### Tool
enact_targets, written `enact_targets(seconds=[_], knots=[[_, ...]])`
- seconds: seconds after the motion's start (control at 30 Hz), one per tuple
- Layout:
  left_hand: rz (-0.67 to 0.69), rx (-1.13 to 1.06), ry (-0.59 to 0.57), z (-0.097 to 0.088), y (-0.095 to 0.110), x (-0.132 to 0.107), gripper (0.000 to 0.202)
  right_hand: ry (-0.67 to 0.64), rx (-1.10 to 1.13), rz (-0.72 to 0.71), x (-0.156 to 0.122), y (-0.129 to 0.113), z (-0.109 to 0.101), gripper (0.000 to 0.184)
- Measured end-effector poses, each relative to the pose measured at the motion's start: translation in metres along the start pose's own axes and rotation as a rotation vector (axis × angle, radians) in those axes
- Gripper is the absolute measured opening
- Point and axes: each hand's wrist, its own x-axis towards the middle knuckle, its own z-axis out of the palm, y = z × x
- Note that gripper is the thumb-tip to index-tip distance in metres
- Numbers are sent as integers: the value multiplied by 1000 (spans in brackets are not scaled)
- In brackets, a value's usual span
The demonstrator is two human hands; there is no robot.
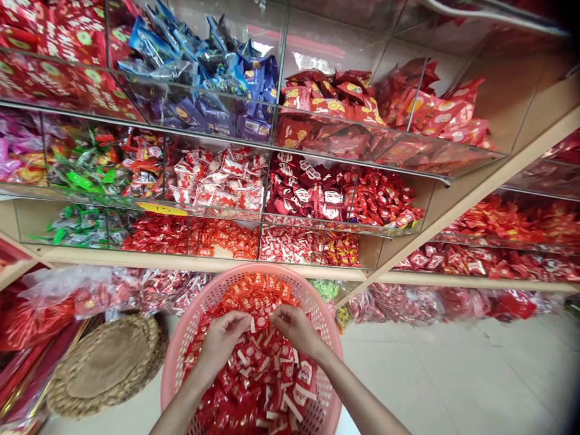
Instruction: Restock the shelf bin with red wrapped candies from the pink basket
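Over a pink perforated plastic basket (171,368), both hands pinch the ends of one small red-and-white wrapped candy (260,321). My left hand (226,338) grips its left end between thumb and forefinger. On its right end, my right hand (294,329) has its fingers closed, partly hiding that end. Beneath them, many red wrapped candies (247,383) fill the basket, some with white strips. A heap of orange-red candies (258,291) lies at the basket's far side.
Clear-fronted shelves (267,208) hold many kinds of wrapped sweets behind the basket. A round woven straw stool (106,365) stands to the left, near red bags (36,323). Plastic bags of candies (399,302) line the floor under the right shelf, with pale tiles (435,368) in front.
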Motion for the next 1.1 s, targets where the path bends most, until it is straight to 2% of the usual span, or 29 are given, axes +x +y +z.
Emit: enact_targets(seconds=[0.17,0.33,0.43,0.53,0.63,0.73,0.83,0.97,1.1], knots=[[6,-25,44,-3,-18,1,29,30,-179,-8,10,20,8,26],[25,19,17,1,-30,-1,27,27,-292,37,8,22,15,16],[-10,27,-21,3,-35,-2,30,108,-350,29,8,16,6,16],[-44,22,-31,3,-39,-1,31,180,-407,-8,19,13,-16,19],[-31,18,-7,3,-41,0,29,224,-484,-67,45,12,-45,17],[-28,-10,28,3,-41,0,30,247,-629,-123,83,13,-75,15],[-36,-42,71,1,-44,1,31,196,-850,-95,123,15,-98,29],[-11,-8,116,-5,-51,2,32,16,-1034,-50,163,17,-111,53],[-17,-3,137,-8,-55,2,30,-63,-1067,-34,179,19,-108,62]])
